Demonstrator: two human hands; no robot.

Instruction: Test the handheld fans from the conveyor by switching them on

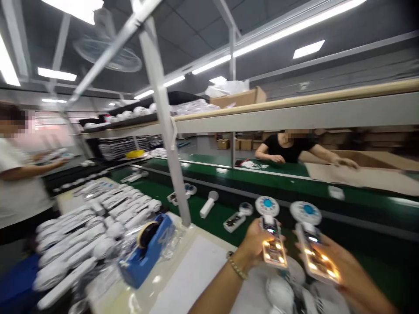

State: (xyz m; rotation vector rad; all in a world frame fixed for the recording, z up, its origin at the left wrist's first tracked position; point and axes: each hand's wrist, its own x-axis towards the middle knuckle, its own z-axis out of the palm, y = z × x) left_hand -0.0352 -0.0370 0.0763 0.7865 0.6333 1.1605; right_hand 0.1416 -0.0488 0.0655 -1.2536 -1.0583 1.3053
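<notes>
My left hand point(253, 244), with a beaded bracelet at the wrist, is closed around what looks like a white handheld fan point(267, 205). Its round slotted head has a blue centre, and its opened handle shows a circuit board with glowing orange lights. A second, similar handheld fan point(307, 213) is gripped in my right hand point(330, 257), tilted slightly, its handle lit too. Both are held up side by side, apart from each other. Below them, several white round-headed pieces point(279, 292) lie near the table's front edge, partly covered by my hands.
A green conveyor belt point(193, 213) carries more units, including one with exposed circuitry point(234, 221). Left of my arms are a blue tape dispenser point(147, 253) and rows of white units point(98, 222). A metal post point(165, 113) supports a shelf point(294, 111). Two people work nearby.
</notes>
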